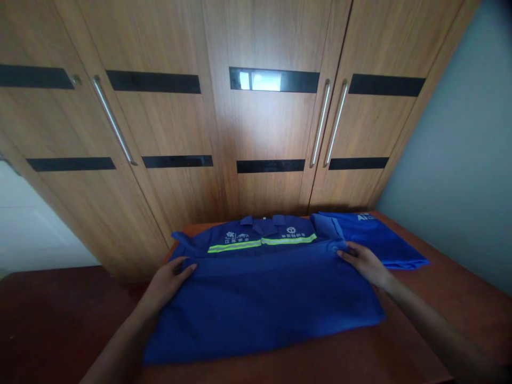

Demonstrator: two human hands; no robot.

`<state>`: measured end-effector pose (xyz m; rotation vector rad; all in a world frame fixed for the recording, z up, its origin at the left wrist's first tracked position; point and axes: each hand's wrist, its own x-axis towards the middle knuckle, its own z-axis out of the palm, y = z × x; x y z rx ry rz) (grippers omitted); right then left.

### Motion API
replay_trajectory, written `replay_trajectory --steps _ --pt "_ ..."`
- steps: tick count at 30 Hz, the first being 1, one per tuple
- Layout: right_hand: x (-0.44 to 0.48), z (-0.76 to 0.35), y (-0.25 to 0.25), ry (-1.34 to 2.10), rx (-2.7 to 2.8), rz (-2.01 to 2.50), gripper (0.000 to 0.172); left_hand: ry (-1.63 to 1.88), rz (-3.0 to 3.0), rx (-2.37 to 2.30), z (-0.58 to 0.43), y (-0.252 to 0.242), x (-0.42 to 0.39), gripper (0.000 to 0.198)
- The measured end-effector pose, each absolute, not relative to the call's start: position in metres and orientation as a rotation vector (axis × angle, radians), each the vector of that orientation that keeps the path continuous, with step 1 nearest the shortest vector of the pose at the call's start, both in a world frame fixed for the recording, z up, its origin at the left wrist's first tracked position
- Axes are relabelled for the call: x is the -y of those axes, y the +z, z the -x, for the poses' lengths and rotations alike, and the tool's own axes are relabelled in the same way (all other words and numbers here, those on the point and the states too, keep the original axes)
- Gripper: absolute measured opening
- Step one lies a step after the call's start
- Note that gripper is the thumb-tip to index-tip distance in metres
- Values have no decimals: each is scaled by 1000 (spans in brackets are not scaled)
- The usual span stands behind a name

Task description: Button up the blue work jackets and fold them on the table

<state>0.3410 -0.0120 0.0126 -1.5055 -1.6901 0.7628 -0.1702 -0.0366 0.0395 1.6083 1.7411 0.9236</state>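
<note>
A blue work shirt (260, 298) with a yellow-green reflective stripe and white print lies spread on a reddish-brown table (440, 298), its lower part folded up over the chest. My left hand (172, 277) rests on the left edge of the folded cloth with fingers stretched out flat. At the right edge of the fold my right hand (362, 261) presses down, fingers extended. Neither hand grips anything that I can see.
A second blue garment (376, 237) with white lettering lies folded at the back right of the table. Wooden wardrobe doors (264, 133) with long metal handles stand right behind the table. A grey wall (472, 160) is at the right.
</note>
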Motion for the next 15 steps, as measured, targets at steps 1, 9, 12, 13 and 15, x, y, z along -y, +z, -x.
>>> replay_trajectory --steps 1,9,12,13,15 --pt "1 -336 7 713 1714 1562 39 889 -1643 -1778 171 34 27 55" --pt "-13 -337 -32 396 1878 1851 30 760 -1549 -1925 191 7 35 61" --pt "-5 -338 -38 339 1924 1916 30 760 -1520 -1818 195 5 47 55" --pt "-3 -336 -39 314 1924 1929 31 767 -1539 -1758 195 6 49 51" --pt "1 -330 -40 281 1913 1938 32 774 -1574 -1725 195 7 53 49"
